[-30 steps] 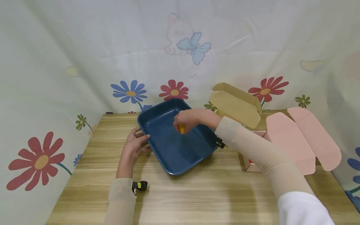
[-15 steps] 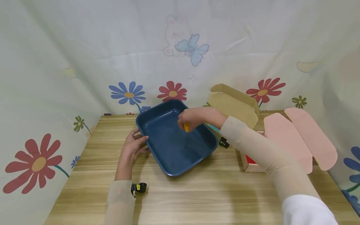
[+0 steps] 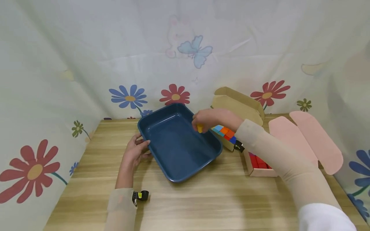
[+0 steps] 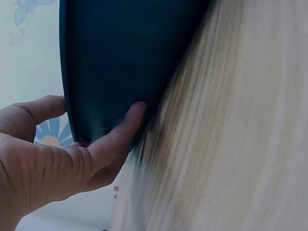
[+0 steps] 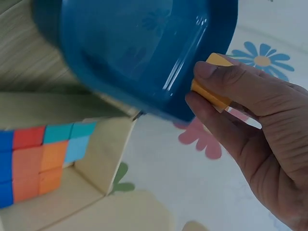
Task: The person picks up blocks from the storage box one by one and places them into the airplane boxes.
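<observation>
My left hand [image 3: 134,152] holds the deep blue rectangular tray [image 3: 182,150] at its left side. In the left wrist view, the thumb touches the tray's rim while other fingers lie along its outer wall. My right hand [image 3: 210,118] pinches a small yellow block [image 5: 211,85] between thumb and fingers, over the tray's right-hand rim. The tray's bare inner floor shows in the head view. Just right of the tray stands an open brown cardboard box [image 3: 240,108] with several coloured blocks [image 5: 36,159] in rows, partly hidden by my right arm in the head view.
An open pink box [image 3: 263,173] with several red blocks [image 3: 258,161] stands at the right, its lid [image 3: 293,134] folded back. My right forearm crosses above it. A flower-printed cloth [image 3: 185,64] rises behind the wooden table [image 3: 196,205].
My right hand has moved right with the yellow block, from above the tray's middle to its right rim. More coloured blocks in the brown box show. My left hand stays on the tray.
</observation>
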{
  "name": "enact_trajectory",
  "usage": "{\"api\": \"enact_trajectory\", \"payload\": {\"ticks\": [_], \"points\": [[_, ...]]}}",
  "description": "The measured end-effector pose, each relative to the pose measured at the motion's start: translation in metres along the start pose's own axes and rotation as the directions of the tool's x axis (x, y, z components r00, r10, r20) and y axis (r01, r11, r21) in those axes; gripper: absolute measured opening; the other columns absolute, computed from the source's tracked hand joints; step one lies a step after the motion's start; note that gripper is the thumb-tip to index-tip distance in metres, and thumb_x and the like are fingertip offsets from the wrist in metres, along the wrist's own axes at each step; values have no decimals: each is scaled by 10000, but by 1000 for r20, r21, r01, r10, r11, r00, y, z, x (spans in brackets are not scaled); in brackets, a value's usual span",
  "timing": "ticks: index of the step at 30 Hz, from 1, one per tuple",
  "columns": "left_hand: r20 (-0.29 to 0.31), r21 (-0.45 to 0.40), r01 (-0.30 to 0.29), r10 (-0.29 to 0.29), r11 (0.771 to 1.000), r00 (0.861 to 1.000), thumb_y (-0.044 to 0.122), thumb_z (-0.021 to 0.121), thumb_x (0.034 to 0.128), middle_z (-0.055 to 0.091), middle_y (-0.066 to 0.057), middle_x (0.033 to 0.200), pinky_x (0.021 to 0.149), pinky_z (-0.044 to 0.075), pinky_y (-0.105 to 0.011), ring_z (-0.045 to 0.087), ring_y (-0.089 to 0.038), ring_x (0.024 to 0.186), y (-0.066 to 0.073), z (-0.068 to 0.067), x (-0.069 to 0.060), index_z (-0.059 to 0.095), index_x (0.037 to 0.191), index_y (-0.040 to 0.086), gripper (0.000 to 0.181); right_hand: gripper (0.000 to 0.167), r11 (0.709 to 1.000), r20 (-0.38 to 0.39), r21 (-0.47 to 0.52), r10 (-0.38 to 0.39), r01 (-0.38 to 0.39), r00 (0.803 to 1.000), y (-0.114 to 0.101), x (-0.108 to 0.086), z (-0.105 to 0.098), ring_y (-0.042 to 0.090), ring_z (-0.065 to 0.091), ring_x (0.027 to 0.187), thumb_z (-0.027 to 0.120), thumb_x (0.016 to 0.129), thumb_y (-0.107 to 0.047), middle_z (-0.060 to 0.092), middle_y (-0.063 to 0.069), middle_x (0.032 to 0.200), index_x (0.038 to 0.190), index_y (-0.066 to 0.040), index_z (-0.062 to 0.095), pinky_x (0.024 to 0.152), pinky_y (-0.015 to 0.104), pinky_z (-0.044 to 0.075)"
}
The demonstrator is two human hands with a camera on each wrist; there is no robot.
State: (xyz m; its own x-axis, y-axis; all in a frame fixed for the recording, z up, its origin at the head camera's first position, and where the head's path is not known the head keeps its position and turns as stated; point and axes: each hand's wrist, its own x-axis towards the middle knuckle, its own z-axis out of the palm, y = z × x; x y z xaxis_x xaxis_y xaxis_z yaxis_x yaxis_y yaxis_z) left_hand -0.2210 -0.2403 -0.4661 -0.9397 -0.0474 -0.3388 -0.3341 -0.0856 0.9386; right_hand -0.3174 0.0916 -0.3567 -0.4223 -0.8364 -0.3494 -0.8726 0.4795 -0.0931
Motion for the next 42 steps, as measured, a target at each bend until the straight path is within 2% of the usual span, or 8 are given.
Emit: {"api": "enact_trajectory", "payload": {"ticks": [7,13,19,24,31,35,38,42], "points": [[-19,-26,-4,3,1000,1000,29,548,1006,318,-213,1516,813,591,-464,572,-321,1148,-5,-1,-5,197,1623,131,717,229,1000,-11,22,23,-22,1000,16,-17,7,266,600,992,779,882,-33,669,76,1070,1106,-70,753,869,324,570],[-7,-68,-4,3,998,1000,-17,535,984,319,-205,1519,830,578,-488,576,-295,1115,-7,1,-5,201,1621,141,736,269,997,-20,-2,72,-72,997,34,-31,15,269,616,927,719,859,65,701,90,1040,1098,-49,764,846,379,575],[-16,-86,-14,13,996,1000,-19,543,972,336,-195,1481,853,573,-502,581,-269,1091,-13,2,-3,209,1620,146,748,254,988,-90,-12,152,-154,984,46,-41,22,308,659,857,680,822,131,736,142,982,1029,7,759,806,388,595],[-30,-93,-13,10,996,999,-10,554,972,337,-187,1482,875,564,-508,561,-298,1143,-14,3,0,221,1618,160,747,179,971,-178,-3,234,-238,956,52,-45,28,282,612,739,686,778,127,714,116,826,894,7,751,705,369,571],[-18,-103,-9,7,995,1000,-13,568,967,343,-176,1477,876,563,-512,571,-274,1122,-18,3,-1,234,1615,167,751,103,916,-181,22,398,-401,899,51,-39,47,241,577,712,748,794,69,671,105,805,864,-3,723,669,356,555],[-11,-116,1,-2,993,1000,-24,566,967,345,-171,1472,866,565,-516,576,-264,1099,-18,3,-7,233,1615,177,756,106,897,-212,26,436,-441,875,47,-37,60,256,573,668,748,778,76,647,123,758,799,2,675,639,378,559],[1,-115,-2,2,993,1000,-25,569,962,325,-186,1494,869,562,-521,568,-276,1103,-13,5,-11,216,1616,161,766,96,880,-242,47,468,-472,850,45,-40,69,270,573,660,714,797,90,639,152,763,793,12,658,632,386,566],[16,-103,-3,5,995,1000,-28,565,956,294,-208,1524,879,555,-525,549,-290,1122,-4,8,-17,182,1617,118,778,70,881,-301,46,462,-471,834,45,-41,79,299,615,662,665,812,93,649,195,765,777,33,659,607,401,569]]}}
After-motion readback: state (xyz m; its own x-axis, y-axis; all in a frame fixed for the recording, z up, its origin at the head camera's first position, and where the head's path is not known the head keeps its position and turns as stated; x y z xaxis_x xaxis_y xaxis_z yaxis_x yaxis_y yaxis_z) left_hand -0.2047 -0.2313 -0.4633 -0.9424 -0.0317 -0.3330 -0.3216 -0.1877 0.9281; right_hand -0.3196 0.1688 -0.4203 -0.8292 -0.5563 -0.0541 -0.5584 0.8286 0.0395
